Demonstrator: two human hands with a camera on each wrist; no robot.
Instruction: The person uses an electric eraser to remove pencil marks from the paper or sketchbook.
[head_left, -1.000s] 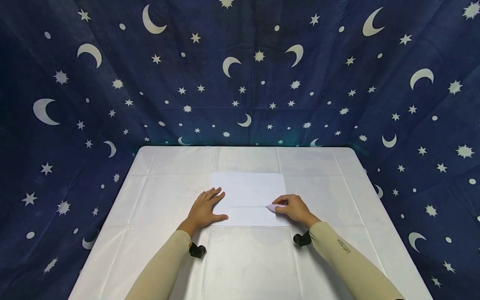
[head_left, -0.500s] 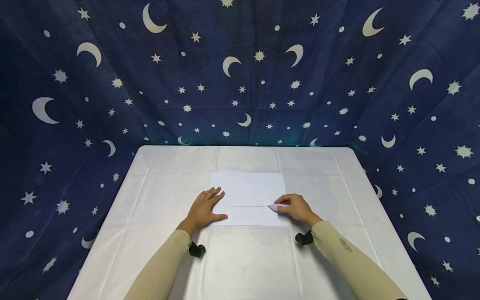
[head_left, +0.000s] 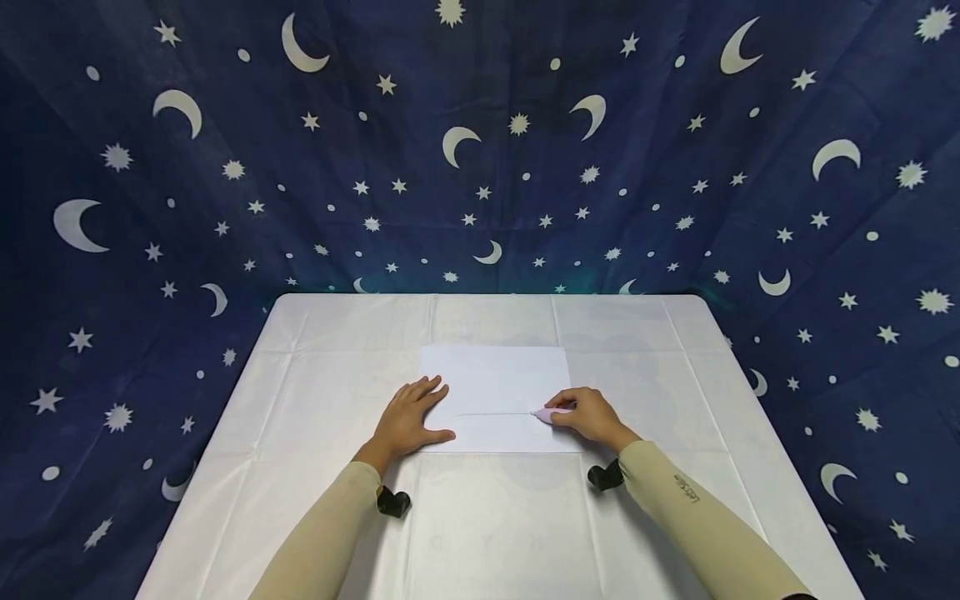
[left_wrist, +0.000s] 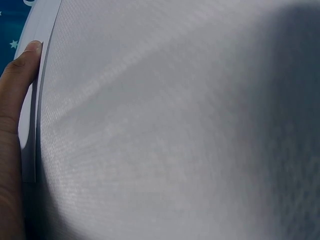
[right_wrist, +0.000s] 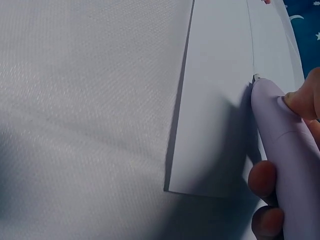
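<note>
A white sheet of paper (head_left: 498,375) lies on the table. My left hand (head_left: 407,417) rests on its left part, fingers spread. In the left wrist view only the thumb (left_wrist: 22,75) shows, at the paper's lower edge. My right hand (head_left: 592,417) grips a lilac utility knife (right_wrist: 287,130), a digit pressing the slider on its top. The knife's small tip (right_wrist: 257,77) touches the paper at the right end of a thin straight line (head_left: 491,413). Whether that line is a cut or a mark I cannot tell.
A white cloth with fold creases covers the table (head_left: 502,517). Dark blue curtains (head_left: 517,167) with moons and stars hang behind and at both sides. Black wrist cameras (head_left: 393,502) sit under both wrists.
The knife shifted slightly right along the line, then back left to about where it was. The left hand stays put on the paper. The head view tilts a little.
</note>
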